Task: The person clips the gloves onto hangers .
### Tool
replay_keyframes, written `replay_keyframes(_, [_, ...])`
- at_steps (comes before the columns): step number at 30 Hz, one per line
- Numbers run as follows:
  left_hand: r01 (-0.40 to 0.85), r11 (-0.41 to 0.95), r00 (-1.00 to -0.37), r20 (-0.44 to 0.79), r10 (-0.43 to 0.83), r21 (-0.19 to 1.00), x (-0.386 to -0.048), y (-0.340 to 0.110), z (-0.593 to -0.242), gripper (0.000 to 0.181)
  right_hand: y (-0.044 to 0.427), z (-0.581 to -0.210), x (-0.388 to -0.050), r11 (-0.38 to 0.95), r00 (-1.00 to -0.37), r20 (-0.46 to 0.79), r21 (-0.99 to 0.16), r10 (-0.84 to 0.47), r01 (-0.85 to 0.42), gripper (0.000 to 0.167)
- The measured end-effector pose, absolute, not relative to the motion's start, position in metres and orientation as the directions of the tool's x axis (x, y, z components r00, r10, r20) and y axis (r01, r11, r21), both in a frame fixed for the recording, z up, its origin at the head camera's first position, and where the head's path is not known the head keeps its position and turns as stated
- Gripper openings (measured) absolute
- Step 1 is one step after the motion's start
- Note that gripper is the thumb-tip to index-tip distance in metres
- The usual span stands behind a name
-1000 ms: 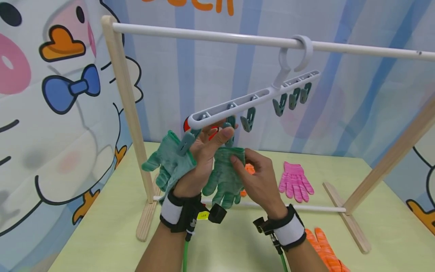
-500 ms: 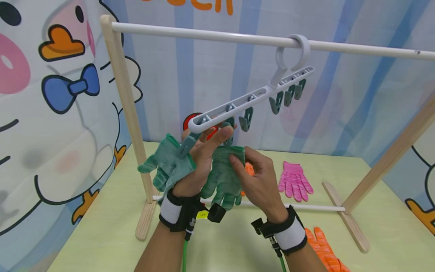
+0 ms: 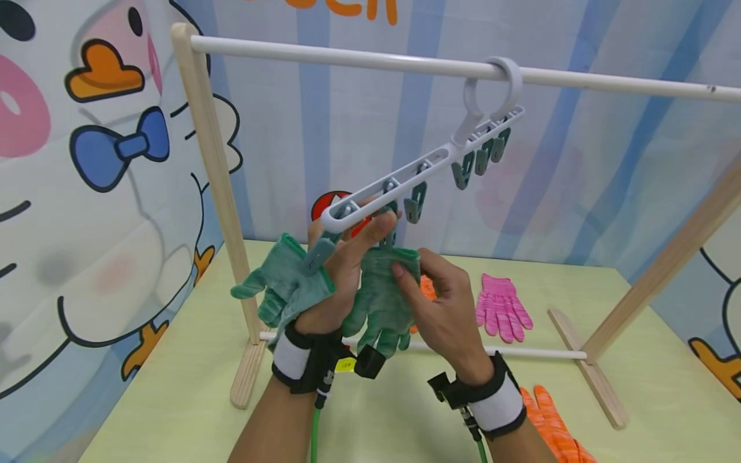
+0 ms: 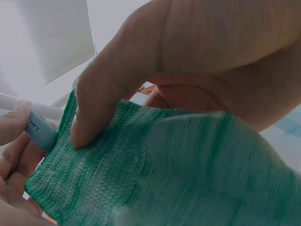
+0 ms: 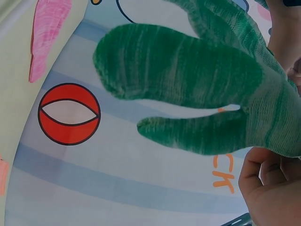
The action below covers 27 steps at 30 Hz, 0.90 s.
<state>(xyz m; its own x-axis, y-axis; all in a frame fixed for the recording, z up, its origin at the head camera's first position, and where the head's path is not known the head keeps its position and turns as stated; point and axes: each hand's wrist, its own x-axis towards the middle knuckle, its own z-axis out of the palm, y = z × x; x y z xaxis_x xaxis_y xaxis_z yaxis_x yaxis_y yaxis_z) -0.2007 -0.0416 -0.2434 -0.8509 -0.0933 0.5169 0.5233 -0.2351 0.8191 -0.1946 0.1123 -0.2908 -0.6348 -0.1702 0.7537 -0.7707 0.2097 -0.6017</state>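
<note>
A white clip hanger [image 3: 399, 180] hangs by its hook, its left end tilted down toward me. My left hand [image 3: 344, 273] pinches a grey-green clip [image 4: 41, 133] on that end. A green knit glove [image 3: 382, 296] hangs fingers down below the clip, and my right hand [image 3: 442, 302] pinches the right side of its cuff. In the right wrist view its fingers stretch leftward from my curled right fingers [image 5: 263, 174]. Another green glove [image 3: 295, 283] hangs from the outermost clip [image 3: 318, 256], beside my left wrist. Whether the cuff sits between the pinched clip's jaws I cannot tell.
A white rail [image 3: 359, 59] on wooden posts [image 3: 217, 161] carries the hanger. Several clips hang to the right, one of them a clip [image 3: 415, 200] near my hands. A pink glove [image 3: 502, 307] and orange gloves [image 3: 556, 424] lie on the pale table [image 3: 191, 386].
The hanger has swung, its right half shifting left and slightly up. The outer green glove has drifted a little left and down. Both hands keep their holds almost in place.
</note>
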Motion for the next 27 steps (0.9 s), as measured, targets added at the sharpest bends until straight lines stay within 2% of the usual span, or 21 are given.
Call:
replay_keyframes(17, [0.519, -0.291, -0.853, 0.51, -0.111, 0.804, -0.2, -0.042, -0.245, 0.035, 0.103, -0.286, -0.192, 0.267, -0.535, 0.844, -0.508, -0.036, -0.819, 0.011])
replay_keyframes(27, [0.511, -0.316, -0.855, 0.511, -0.088, 0.799, -0.199, -0.043, -0.244, 0.035, 0.099, -0.285, -0.192, 0.25, -0.529, 0.848, -0.519, 0.027, -0.818, 0.019])
